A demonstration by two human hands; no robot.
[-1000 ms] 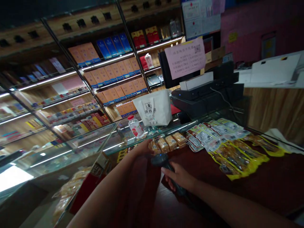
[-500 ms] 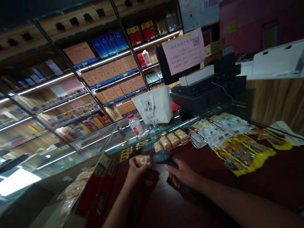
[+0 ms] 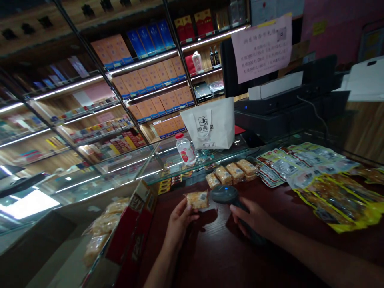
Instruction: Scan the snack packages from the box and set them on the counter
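Note:
Between the thumb and fingers of my left hand [image 3: 181,219] is a small wrapped snack pack [image 3: 197,199], its printed label facing up towards the scanner. My right hand [image 3: 255,216] grips the handle of a dark barcode scanner [image 3: 225,194], whose head points at the pack from a short gap to its right. Just behind them, a row of similar wrapped snack packs [image 3: 235,172] lies along the counter's far edge. To the right, several yellow-edged vacuum food packets [image 3: 336,196] lie overlapped on the dark red counter [image 3: 210,248].
An open cardboard box [image 3: 126,232] with wrapped packs [image 3: 105,218] inside stands at the left. A red-capped bottle [image 3: 185,150] and a white bag [image 3: 211,124] stand on the glass case behind. A monitor with a pink notice [image 3: 262,50] rises at the back right.
The snack pack in my left hand has turned so its label shows more plainly. My right hand still holds the scanner beside it. The whole view has shifted.

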